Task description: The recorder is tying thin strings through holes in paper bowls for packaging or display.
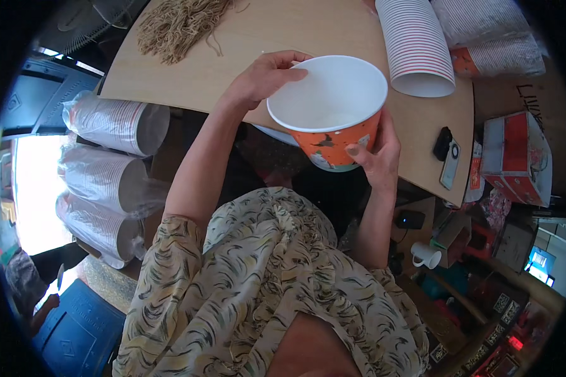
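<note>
You hold one bucket (333, 139) with both hands, in front of your body at the near edge of the tabletop (308, 31); its white mouth faces up and its outer wall is orange. Your left hand (265, 80) is closed on the rim at the left side, with the thumb inside. Your right hand (382, 156) holds the right side, with its thumb on the orange wall; its other fingers are partly hidden. I cannot tell whether the bucket touches the tabletop. Beyond it, on the tabletop, a bundle of strings (179, 28) lies to the left, and a stack (416, 50) of buckets lies to the right. A phone (449, 166) rests near the right edge.
</note>
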The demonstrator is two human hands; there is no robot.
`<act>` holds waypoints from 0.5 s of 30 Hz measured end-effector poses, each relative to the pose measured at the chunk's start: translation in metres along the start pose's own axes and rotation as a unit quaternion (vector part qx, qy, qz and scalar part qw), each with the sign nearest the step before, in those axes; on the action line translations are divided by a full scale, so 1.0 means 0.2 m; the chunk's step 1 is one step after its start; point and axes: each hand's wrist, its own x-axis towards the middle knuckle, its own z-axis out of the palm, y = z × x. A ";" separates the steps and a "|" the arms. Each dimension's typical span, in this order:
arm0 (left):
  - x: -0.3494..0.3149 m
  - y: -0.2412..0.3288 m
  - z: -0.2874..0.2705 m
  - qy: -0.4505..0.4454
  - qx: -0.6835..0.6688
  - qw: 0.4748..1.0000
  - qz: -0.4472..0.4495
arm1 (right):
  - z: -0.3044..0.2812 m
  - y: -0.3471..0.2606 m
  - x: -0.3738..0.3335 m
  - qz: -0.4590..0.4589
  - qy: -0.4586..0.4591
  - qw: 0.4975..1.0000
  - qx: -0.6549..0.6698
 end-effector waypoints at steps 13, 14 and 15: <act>0.03 0.01 0.04 0.042 0.124 0.990 0.044 | 0.03 -0.01 -0.03 -0.024 -0.022 0.999 0.014; 0.03 0.02 0.05 0.045 0.129 0.989 0.050 | 0.03 -0.01 -0.03 -0.021 -0.024 0.999 0.022; 0.04 0.02 0.06 0.045 0.133 0.989 0.050 | 0.03 -0.02 -0.03 -0.019 -0.025 0.999 0.030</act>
